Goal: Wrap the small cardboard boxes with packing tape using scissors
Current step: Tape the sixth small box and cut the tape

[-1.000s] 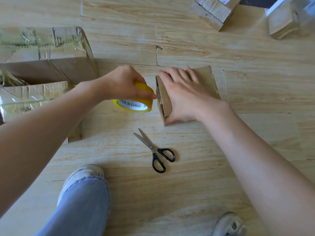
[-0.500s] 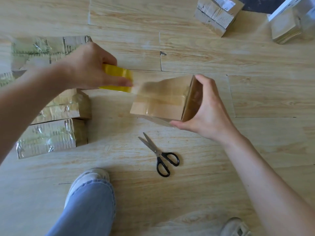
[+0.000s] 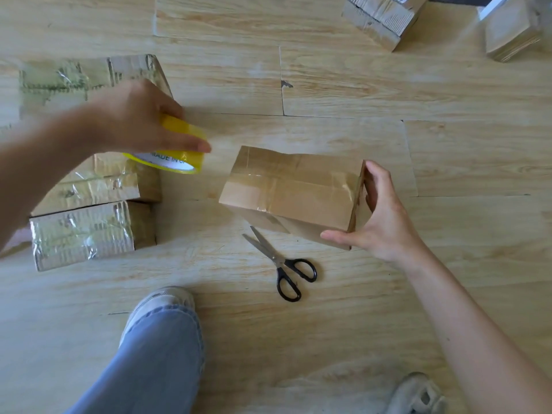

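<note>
A small brown cardboard box [image 3: 286, 189] is tilted above the wooden floor, with clear tape shining across its top face. My right hand [image 3: 376, 216] grips its right end, thumb under the near corner and fingers over the far edge. My left hand [image 3: 134, 121] holds a yellow roll of packing tape [image 3: 176, 150] to the left of the box. A faint clear strip seems to run from the roll to the box. Black-handled scissors [image 3: 283, 261] lie shut on the floor just in front of the box.
Taped cardboard boxes [image 3: 89, 228] are stacked at the left. Two more boxes [image 3: 379, 16] sit at the far right top. A stack of flat cardboard [image 3: 510, 34] is in the top right corner. My jeans leg and shoe [image 3: 158, 339] are at the bottom, another shoe [image 3: 418, 395] bottom right.
The box went from lying under my right palm to being lifted and turned, held by its right end. My left hand pulled the tape roll away to the left.
</note>
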### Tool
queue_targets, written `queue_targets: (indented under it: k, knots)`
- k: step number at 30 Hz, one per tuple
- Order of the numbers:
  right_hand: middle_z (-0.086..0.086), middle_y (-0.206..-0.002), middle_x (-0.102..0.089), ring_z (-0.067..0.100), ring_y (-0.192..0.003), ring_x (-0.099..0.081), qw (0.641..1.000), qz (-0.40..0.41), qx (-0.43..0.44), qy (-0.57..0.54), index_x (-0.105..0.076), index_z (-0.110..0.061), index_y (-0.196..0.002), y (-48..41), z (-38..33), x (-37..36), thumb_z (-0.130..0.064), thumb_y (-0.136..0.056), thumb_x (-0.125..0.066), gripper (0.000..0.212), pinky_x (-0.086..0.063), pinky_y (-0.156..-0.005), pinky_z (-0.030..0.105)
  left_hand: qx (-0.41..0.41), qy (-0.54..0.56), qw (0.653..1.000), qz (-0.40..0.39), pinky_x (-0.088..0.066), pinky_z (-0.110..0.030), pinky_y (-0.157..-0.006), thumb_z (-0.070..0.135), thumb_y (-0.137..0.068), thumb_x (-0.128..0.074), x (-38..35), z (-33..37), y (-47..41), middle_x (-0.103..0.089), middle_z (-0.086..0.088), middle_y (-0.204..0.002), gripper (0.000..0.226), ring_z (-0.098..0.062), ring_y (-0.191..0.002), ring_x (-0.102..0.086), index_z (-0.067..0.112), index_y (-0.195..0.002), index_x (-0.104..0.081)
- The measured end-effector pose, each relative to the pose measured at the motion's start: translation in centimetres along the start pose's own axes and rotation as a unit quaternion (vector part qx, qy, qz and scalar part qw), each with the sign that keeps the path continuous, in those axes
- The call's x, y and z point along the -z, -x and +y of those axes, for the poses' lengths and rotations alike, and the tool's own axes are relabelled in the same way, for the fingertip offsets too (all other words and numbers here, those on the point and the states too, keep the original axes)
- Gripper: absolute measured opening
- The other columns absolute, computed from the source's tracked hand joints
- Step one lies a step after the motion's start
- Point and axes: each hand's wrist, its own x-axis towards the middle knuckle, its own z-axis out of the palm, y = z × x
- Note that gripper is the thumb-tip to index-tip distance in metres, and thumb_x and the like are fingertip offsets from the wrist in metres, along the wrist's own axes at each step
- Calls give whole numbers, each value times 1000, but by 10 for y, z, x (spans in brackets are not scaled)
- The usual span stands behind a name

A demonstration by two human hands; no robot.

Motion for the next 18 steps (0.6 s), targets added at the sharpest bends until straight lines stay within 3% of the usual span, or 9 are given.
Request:
queue_targets:
  k: [4, 6, 8, 11, 14, 18]
  knots:
    - [-49, -122, -27, -32, -115, -27, 1000, -21, -12, -13, -17, -48, -142, -1, 14, 3, -58, -30, -88, 133, -24, -91, -4, 26, 10, 998, -50, -36, -24, -53, 83, -41, -53, -13, 3, 0, -54, 0, -60, 59, -11, -59, -50, 28, -60, -61]
    - [-49, -123, -23, -36, -113, -24, 999, -37, -28, -9, -15, -43, -146, 0, 23, 5, -45, -37, -93, 134, -21, -88, -9, 25, 23, 997, -67, -33, -23, -51, 82, -42, -53, -20, 8, -1, -54, 2, -58, 53, -9, -58, -49, 32, -56, -61]
    - [-37, -134, -27, -23, -122, -28, 998, -44, -39, -8, -13, -41, -148, -1, 33, 5, -33, -43, -96, 134, -20, -92, -4, 23, 45, 996, -78, -36, -24, -52, 81, -43, -55, -28, 10, -5, -56, 1, -58, 45, -10, -57, -51, 39, -56, -63]
    - [-20, -148, -25, -6, -133, -22, 997, -47, -52, -8, -11, -43, -148, -3, 39, 6, -27, -47, -97, 134, -21, -102, 10, 23, 73, 992, -100, -44, -23, -57, 81, -44, -58, -39, 10, -8, -64, 2, -68, 53, -9, -66, -58, 33, -64, -69]
    - [-12, -158, -20, -1, -135, -20, 997, -51, -57, -9, -10, -48, -146, -4, 42, 6, -26, -48, -97, 132, -24, -105, 20, 34, 79, 991, -106, -42, -20, -56, 81, -45, -58, -45, 10, -9, -65, 7, -70, 51, -3, -68, -58, 36, -67, -69]
    - [-9, -157, -24, 3, -141, -23, 997, -55, -56, -25, -12, -50, -144, -7, 47, 6, -30, -43, -96, 133, -27, -106, 21, 45, 74, 990, -115, -40, -21, -55, 84, -42, -54, -51, 10, -11, -64, 7, -71, 52, -3, -69, -55, 39, -66, -66]
